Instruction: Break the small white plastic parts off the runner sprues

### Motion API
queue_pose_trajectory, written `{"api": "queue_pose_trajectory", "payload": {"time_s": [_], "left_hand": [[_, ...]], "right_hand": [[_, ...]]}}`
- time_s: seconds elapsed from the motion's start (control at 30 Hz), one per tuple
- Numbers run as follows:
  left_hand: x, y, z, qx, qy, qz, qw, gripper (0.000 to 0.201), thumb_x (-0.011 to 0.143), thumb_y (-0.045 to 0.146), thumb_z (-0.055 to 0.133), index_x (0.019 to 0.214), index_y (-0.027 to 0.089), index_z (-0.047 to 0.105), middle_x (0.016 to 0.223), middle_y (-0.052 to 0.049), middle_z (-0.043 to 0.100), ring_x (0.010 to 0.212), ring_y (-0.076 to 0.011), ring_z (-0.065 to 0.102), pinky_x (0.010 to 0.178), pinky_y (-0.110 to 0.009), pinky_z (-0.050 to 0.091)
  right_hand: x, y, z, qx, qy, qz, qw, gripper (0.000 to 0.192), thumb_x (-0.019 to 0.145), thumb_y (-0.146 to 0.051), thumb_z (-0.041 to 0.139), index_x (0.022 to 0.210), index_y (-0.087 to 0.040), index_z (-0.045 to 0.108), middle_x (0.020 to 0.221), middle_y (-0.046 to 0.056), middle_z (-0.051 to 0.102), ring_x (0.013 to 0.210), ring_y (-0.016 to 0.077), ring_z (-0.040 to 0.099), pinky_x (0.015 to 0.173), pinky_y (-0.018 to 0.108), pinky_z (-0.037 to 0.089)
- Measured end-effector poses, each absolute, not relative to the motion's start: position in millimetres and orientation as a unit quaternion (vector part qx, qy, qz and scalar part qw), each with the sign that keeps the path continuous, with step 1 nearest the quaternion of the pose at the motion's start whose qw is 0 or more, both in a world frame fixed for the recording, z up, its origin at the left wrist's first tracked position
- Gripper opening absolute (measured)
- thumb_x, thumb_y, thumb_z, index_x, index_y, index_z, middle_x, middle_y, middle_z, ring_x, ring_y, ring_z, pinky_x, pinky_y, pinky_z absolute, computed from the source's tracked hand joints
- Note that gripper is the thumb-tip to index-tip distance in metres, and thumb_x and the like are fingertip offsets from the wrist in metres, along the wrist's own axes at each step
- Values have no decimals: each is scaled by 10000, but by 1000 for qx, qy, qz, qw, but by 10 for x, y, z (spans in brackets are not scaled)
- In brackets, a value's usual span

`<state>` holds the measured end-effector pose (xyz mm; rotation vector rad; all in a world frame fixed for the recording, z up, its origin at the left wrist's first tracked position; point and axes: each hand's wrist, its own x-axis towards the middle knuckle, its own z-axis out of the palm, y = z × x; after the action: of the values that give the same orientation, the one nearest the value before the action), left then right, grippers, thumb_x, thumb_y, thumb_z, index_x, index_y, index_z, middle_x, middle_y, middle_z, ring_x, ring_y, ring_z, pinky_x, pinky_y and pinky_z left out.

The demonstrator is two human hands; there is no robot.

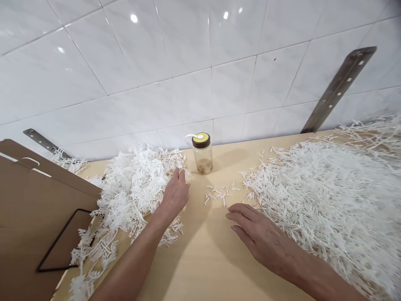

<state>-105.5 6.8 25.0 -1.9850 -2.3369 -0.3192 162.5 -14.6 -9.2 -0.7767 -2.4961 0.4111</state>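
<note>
My left hand (177, 193) is at the right edge of a heap of branched white plastic pieces (134, 188). Its fingers are curled in a pinch, and what they hold, if anything, is too small to make out. My right hand (255, 230) hovers low over the table with its fingers stretched out and the thumb apart, holding nothing. Just beyond its fingertips lie several loose thin white sticks (222, 193). A much larger heap of thin white sticks (326, 196) spreads to the right of that hand.
A clear jar (203, 161) with a yellow and black lid stands near the white tiled wall (188, 100). At the left, a cardboard box (46, 209) stands beside the wooden table (194, 267). Metal brackets (340, 90) are fixed to the wall.
</note>
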Motion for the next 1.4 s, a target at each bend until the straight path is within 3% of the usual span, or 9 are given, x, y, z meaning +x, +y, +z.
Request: {"api": "queue_pose_trajectory", "payload": {"time_s": [0.13, 0.27, 0.47, 0.6, 0.9, 1.0, 1.17, 1.3, 1.4], "left_hand": [[-1007, 278, 183, -600, -800, -30, -12, 418, 910, 211, 528, 1308, 101, 462, 1205, -201, 631, 1065, -318, 644, 863, -422, 490], [-1059, 289, 255, -601, -798, -42, 24, 179, 923, 195, 475, 1007, 146, 625, 1034, -166, 694, 975, -290, 673, 828, -388, 483], [-1128, 55, 644, -524, -766, -366, 68, 211, 908, 375, 552, 869, 178, 618, 711, -20, 664, 595, -158, 606, 601, -268, 442], [-1050, -202, 924, -481, -715, -496, 105, 277, 884, 420, 599, 755, 176, 580, 517, 71, 441, 448, -83, 389, 468, -212, 322], [-898, -389, 872, -584, -638, -471, 172, 184, 899, 327, 615, 833, 156, 626, 609, 29, 569, 509, -87, 467, 499, -211, 380], [-733, -461, 709, -710, -593, -356, 131, 117, 906, 245, 592, 861, 164, 665, 797, -44, 688, 735, -151, 601, 691, -271, 489], [-704, -584, 623, -703, -636, -307, 80, 162, 907, 239, 580, 798, 181, 684, 846, -55, 694, 804, -175, 644, 704, -288, 528], [-889, -684, 711, -694, -616, -359, 100, 161, 915, 259, 587, 1010, 194, 699, 918, -62, 728, 899, -193, 674, 801, -314, 557], [-1043, -750, 656, -659, -629, -388, 137, 307, 906, 269, 606, 1203, 192, 620, 1128, -94, 702, 1018, -218, 670, 870, -348, 566]], "right_hand": [[1612, -187, -50, -279, -919, 169, 223, 271, 951, -109, 421, 1112, -170, 631, 1147, 128, 632, 1026, 240, 628, 866, 434, 575], [1660, -164, -88, -274, -917, 163, 240, 270, 948, -99, 411, 1084, -162, 636, 1122, 134, 640, 1045, 247, 627, 876, 435, 578], [1686, -138, -107, -268, -912, 170, 260, 267, 945, -105, 433, 1086, -204, 637, 1127, 112, 653, 1034, 232, 640, 874, 415, 586], [1692, -148, -68, -268, -910, 181, 258, 288, 946, -105, 440, 1144, -218, 615, 1169, 105, 646, 1071, 226, 633, 890, 410, 583], [1528, -158, 86, -324, -874, 262, 252, 371, 961, -204, 473, 1329, -239, 517, 1292, 111, 612, 1192, 245, 594, 985, 462, 520], [1244, -92, 126, -331, -827, 366, 269, 459, 920, -231, 545, 1372, -229, 467, 1262, 129, 627, 1135, 252, 624, 921, 449, 541], [552, 17, 58, -245, -735, 532, 342, 286, 815, -224, 646, 1095, -187, 602, 999, 59, 702, 870, 196, 662, 702, 306, 552], [170, 89, 75, -224, -678, 569, 408, 152, 848, -270, 597, 939, -173, 671, 903, 35, 714, 802, 185, 646, 656, 280, 534], [78, 177, 166, -248, -628, 611, 412, 284, 893, -414, 573, 914, -157, 690, 854, 46, 699, 693, 160, 644, 615, 278, 553]]}}
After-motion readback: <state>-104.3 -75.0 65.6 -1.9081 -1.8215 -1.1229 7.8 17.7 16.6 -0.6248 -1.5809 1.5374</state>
